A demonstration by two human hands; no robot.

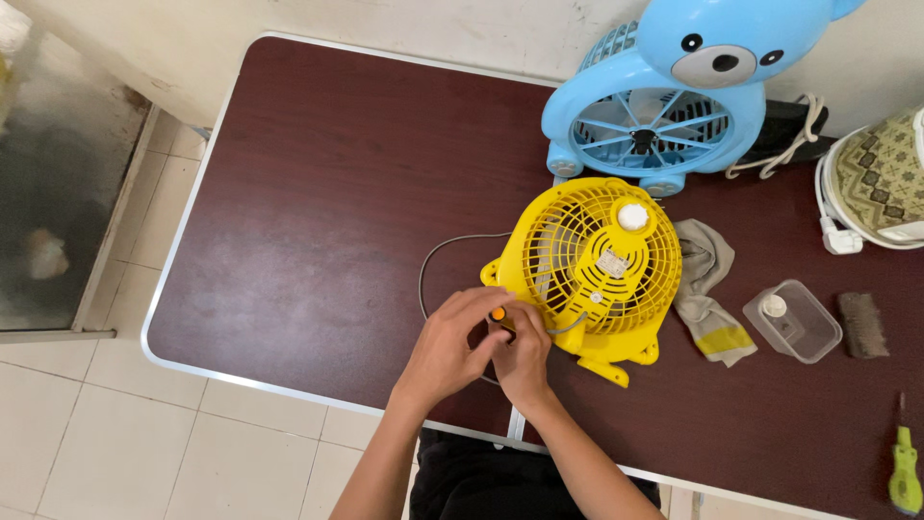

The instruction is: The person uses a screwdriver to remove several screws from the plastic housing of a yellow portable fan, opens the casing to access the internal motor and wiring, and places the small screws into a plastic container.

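Observation:
A yellow fan [597, 265] lies grille-down on the dark brown table [318, 193], its back and white knob facing up. Both hands meet at its lower left edge. My left hand [448, 342] curls over a small orange-tipped tool [498, 314], whose shaft is hidden by the fingers. My right hand [523, 361] is closed just beside it, with the thumb against the tool and the knuckles touching the fan's rim. The fan's grey cord [430, 260] loops out to the left.
A blue bear-shaped fan [664, 106] stands behind the yellow one. To the right lie a grey cloth [703, 284], a clear plastic box [791, 320], a brush [862, 325], a green screwdriver [905, 472] and a white appliance with a patterned cover [881, 178]. Tiled floor lies beyond the table's left edge.

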